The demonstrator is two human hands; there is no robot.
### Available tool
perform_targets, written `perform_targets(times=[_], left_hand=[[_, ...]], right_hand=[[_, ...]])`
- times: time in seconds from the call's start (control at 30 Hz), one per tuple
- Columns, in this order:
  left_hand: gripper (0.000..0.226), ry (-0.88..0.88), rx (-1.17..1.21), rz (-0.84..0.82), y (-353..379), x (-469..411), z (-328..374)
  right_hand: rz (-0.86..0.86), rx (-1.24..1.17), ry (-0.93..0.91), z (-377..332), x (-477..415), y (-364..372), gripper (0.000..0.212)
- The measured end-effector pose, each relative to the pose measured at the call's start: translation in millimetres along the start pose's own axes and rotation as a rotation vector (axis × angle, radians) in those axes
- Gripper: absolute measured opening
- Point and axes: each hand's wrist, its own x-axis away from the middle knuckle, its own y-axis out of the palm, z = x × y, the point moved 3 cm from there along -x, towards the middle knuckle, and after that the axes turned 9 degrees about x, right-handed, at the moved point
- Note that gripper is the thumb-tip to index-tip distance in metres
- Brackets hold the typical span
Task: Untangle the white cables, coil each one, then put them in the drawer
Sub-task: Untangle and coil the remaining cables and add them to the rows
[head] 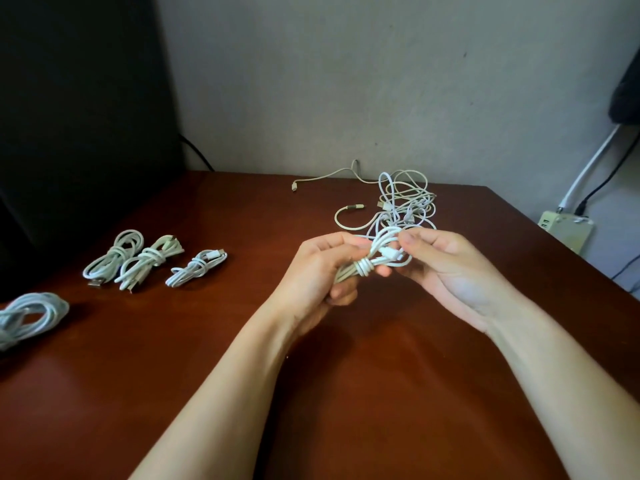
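On the left edge of the brown table point(173, 375), a thick coiled cable point(33, 317) lay finished, and beside it three small coiled cables point(149, 263) lay in a row — four seemed done. Near the middle, the left hand point(318, 268) gripped a half-wrapped cable point(367, 266), and the right hand point(446, 268) pinched its loose end. Behind them a tangle of white cables point(405, 202) remained — no drawer was visible.

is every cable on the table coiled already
No, a tangled heap of white cables lies uncoiled on the far side of the table.
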Motion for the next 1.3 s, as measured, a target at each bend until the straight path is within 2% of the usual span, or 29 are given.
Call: perform_targets(times=[0.2, 0.3, 0.53, 0.63, 0.73, 0.83, 0.97, 1.17, 1.3], left_hand=[[0.015, 0.012, -0.067, -0.067, 3, 1, -5], [0.016, 0.026, -0.129, -0.122, 9, 2, -7], [0.012, 0.087, -0.329, 0.040, 9, -1, -11], [0.021, 0.092, -0.423, 0.107, 7, 0, -9], [0.043, 0.170, -0.599, 0.220, 2, -1, -9], [0.049, 0.202, -0.717, 0.305, -3, -1, -9], [0.053, 0.187, -0.821, 0.317, -4, -1, -8], [0.057, 0.201, -0.976, 0.319, -3, 0, -7], [0.057, 0.256, -0.855, 0.257, 0, -1, -10]], right_hand=[[0.269, 0.211, -0.117, -8, 2, -3, 0.006], [0.307, 0.236, -0.157, -9, 2, -5, 0.008], [0.404, 0.270, -0.159, -7, 1, -8, 0.016], [0.383, 0.330, -0.206, -8, 0, -4, 0.023], [0.268, 0.375, -0.248, -6, 1, 3, 0.032], [0.170, 0.467, -0.275, -5, 2, 9, 0.039], [0.141, 0.509, -0.256, -6, 2, 9, 0.044], [0.075, 0.454, -0.188, -7, 3, 7, 0.038], [0.109, 0.387, -0.166, -8, 2, 5, 0.030]])
